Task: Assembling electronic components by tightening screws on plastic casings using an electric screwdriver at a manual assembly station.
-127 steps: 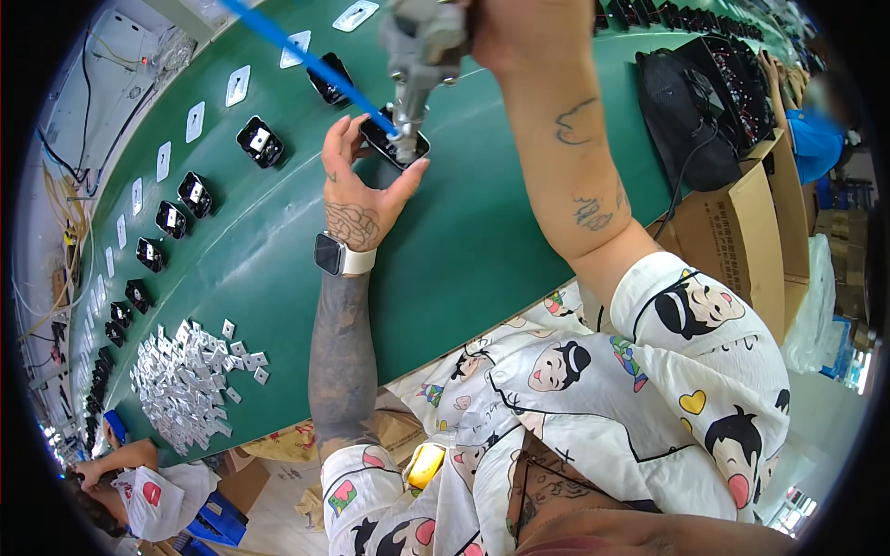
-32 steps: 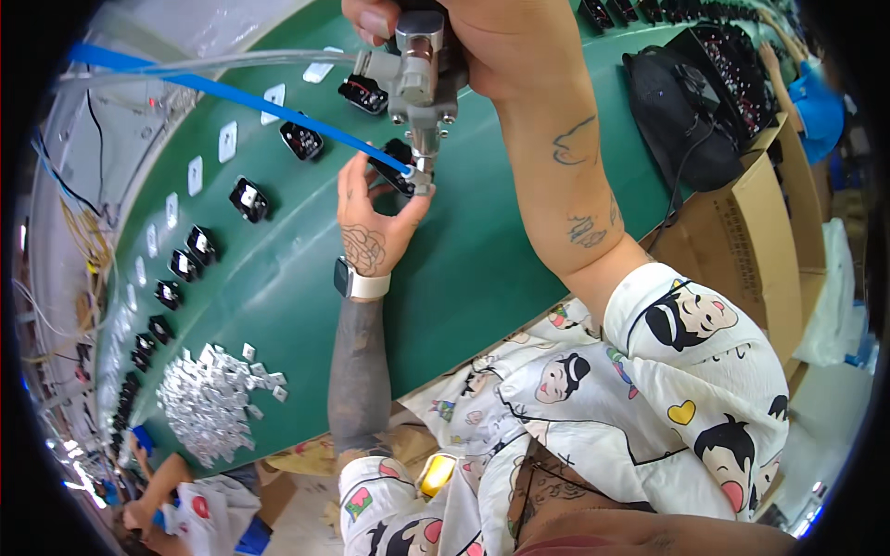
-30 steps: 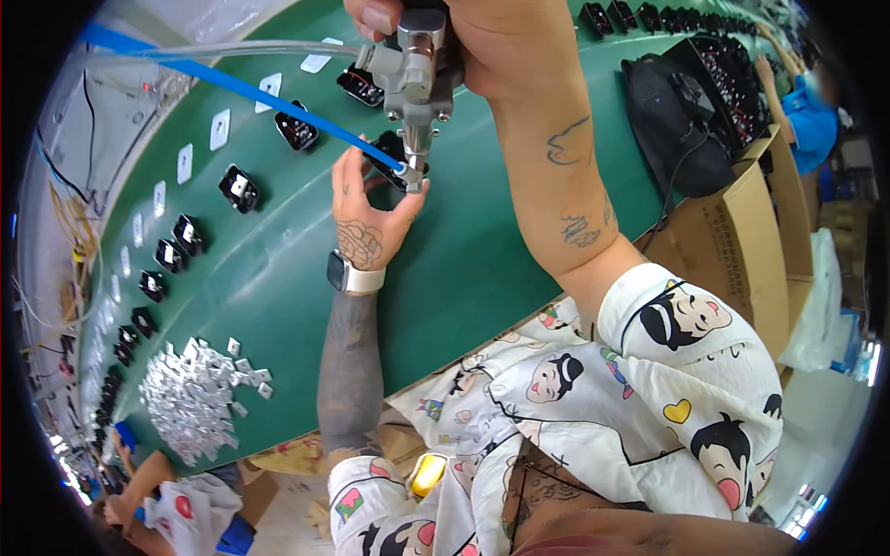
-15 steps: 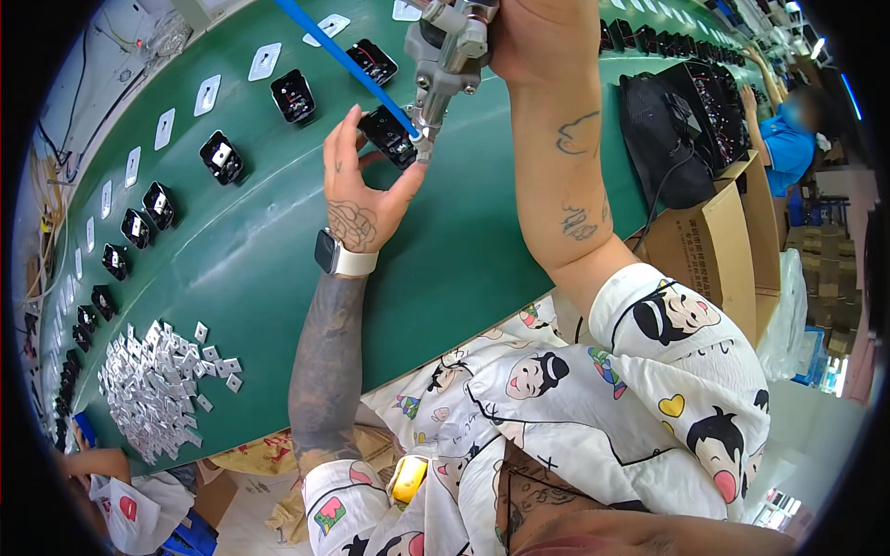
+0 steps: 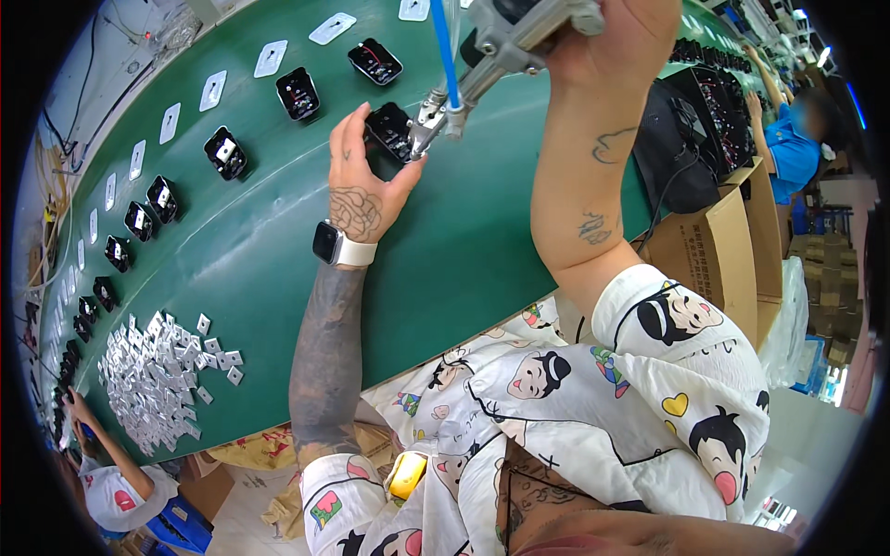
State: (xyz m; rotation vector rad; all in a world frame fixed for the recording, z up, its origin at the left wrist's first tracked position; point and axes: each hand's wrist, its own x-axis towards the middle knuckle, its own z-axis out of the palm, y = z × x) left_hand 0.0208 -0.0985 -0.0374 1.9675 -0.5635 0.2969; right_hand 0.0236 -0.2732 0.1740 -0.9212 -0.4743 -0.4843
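Observation:
My left hand (image 5: 362,195), wearing a watch, curls its fingers and thumb around a black plastic housing (image 5: 389,128) on the green table. A metal power screwdriver (image 5: 501,60) with a blue hose is gripped in my right hand (image 5: 607,42), whose fingers are partly hidden behind it and cut by the picture's edge. The tool leans steeply, its tip at the housing's right edge near my left thumb. Whether the tip touches the housing, I cannot tell. Another open black housing (image 5: 375,61) lies just beyond.
A curved row of black housings (image 5: 225,154) and white plates (image 5: 213,91) runs along the green table (image 5: 445,269). Small silver square pieces (image 5: 153,380) form a heap at the left. A black bag (image 5: 672,148) and a cardboard box (image 5: 714,246) stand right. Co-workers sit on both sides.
The screwdriver has swung from nearly upright to a strong tilt as my right hand moved right. My left hand stays around the housing. At lower left, a co-worker's arm has reached toward the table.

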